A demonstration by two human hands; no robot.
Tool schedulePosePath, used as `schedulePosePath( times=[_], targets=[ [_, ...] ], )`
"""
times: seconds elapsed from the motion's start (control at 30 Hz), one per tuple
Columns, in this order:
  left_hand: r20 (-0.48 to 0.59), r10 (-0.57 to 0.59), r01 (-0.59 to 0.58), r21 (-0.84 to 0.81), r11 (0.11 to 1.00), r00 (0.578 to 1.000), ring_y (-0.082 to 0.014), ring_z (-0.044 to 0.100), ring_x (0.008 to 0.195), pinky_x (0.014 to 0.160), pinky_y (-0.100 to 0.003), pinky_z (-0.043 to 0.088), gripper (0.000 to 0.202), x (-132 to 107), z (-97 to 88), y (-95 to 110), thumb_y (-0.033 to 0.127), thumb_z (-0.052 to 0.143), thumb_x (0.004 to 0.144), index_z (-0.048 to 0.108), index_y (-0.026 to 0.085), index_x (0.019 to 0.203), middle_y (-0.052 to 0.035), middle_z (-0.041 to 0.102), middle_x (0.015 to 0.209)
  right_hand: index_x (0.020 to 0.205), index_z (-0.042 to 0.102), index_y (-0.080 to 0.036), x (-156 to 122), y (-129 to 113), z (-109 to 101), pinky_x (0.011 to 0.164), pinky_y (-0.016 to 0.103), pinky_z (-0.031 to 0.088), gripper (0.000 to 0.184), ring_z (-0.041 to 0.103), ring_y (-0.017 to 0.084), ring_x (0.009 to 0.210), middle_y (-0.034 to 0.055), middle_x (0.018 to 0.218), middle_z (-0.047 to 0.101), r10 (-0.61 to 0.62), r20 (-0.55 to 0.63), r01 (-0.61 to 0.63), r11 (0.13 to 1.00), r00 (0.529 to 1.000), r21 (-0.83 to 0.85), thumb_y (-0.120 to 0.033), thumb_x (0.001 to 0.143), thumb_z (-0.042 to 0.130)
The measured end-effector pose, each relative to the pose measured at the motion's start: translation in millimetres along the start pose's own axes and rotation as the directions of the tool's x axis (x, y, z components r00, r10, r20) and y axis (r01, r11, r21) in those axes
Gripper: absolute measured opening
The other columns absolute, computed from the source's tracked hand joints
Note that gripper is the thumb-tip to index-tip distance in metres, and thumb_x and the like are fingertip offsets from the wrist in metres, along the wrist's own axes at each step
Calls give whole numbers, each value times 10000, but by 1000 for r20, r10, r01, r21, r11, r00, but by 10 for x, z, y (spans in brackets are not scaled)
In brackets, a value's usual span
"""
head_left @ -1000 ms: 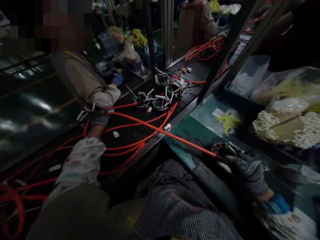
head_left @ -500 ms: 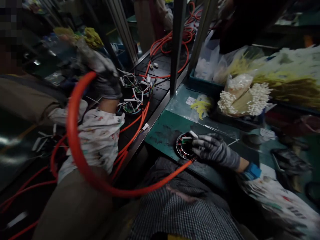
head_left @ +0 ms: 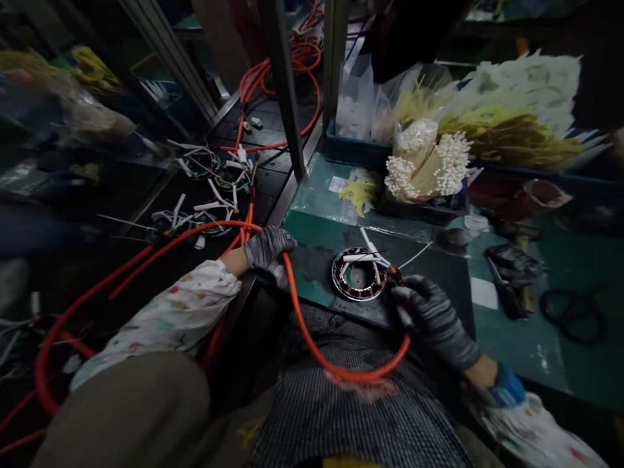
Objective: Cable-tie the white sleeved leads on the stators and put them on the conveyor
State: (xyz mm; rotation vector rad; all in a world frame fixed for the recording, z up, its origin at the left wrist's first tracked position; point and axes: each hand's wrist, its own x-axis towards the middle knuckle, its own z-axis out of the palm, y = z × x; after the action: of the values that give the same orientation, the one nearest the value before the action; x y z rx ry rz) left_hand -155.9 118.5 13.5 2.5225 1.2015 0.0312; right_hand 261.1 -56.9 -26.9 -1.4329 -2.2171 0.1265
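Observation:
A round wound stator (head_left: 359,274) with white sleeved leads lies flat on the green mat (head_left: 312,260). My right hand (head_left: 433,318), in a grey glove, sits at the stator's near right edge, gripping the orange cable (head_left: 341,370) close to where it meets the stator. The cable sags in a loop across my lap and rises to my left hand (head_left: 269,249), whose gloved fingers close around it at the mat's edge. The exact join at the stator is hidden by my right fingers.
Several wired stators (head_left: 205,195) and orange cables lie on the black bench (head_left: 263,185) to the left. Metal uprights (head_left: 287,84) stand beyond the mat. Bundled white-tipped wires (head_left: 429,162) sit in a blue tray (head_left: 355,146), with tools (head_left: 511,276) at the right.
My left hand has come down from high over the bench to the mat's edge, carrying the cable. The view has swung right, and my right hand has moved off the stator to its edge.

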Motion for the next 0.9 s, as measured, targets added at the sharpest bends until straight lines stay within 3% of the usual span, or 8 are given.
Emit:
schedulePosePath(
  times=[0.1,0.2,0.33,0.43,0.57,0.7,0.8,0.9],
  targets=[
    [80,124,-119,-59,991,989,-205,712,877,856,-310,525,442,-62,23,108,624,647,1009,746,205,909,-58,779,893,1092,829,-243,195,23,-65,893,482,610,237,701,309,1061,136,1169,750,-43,-74,40,998,996,-42,-344,1026,625],
    [2,251,-251,1,968,968,-240,713,1045,952,-371,516,421,-18,35,385,594,568,1078,760,220,1088,-82,796,1105,1176,835,-241,386,-289,-31,1074,586,541,317,624,385,1312,185,1440,679,-31,-112,26,998,993,-50,-478,995,729],
    [2,499,-494,134,859,867,-296,629,1283,1104,-465,454,461,187,92,805,662,554,1075,721,318,1332,-68,734,1410,1117,865,-256,610,-665,144,1235,720,362,333,414,484,1541,150,1715,489,63,36,-62,997,997,-35,-515,912,826],
    [-5,588,-578,173,797,809,-326,605,1305,1121,-491,447,588,335,188,930,769,609,1000,725,308,1346,-87,718,1440,1037,873,-247,683,-641,162,1295,743,276,236,319,484,1610,86,1799,387,153,111,-161,984,982,71,-428,889,839],
    [-84,630,-612,168,773,772,-329,626,1250,1073,-477,488,694,424,347,917,848,720,873,764,265,1248,-118,732,1386,873,839,-206,636,-434,-110,1340,675,307,223,310,446,1654,89,1808,372,87,236,-183,887,968,423,-420,921,801],
    [-262,592,-577,138,805,762,-316,662,1195,1055,-477,511,616,433,485,1042,796,749,885,778,238,1145,-124,762,1307,912,840,-246,538,-361,-286,1386,596,301,248,291,386,1699,25,1825,351,21,312,-231,719,950,655,-465,995,759],
    [-351,484,-495,64,866,801,-291,686,1190,1060,-461,531,378,479,523,1217,592,723,990,776,222,1048,-106,785,1258,968,848,-267,449,-384,-174,1391,605,305,213,300,394,1699,-17,1864,256,38,223,-187,691,974,698,-461,998,764],
    [-359,455,-489,-4,872,815,-282,681,1276,1135,-470,521,198,581,485,1344,396,672,1026,766,223,1042,-82,796,1273,1004,834,-291,365,-334,-119,1342,591,405,167,431,372,1633,-5,1822,350,101,90,-135,733,991,667,-445,997,770]
  ],
)
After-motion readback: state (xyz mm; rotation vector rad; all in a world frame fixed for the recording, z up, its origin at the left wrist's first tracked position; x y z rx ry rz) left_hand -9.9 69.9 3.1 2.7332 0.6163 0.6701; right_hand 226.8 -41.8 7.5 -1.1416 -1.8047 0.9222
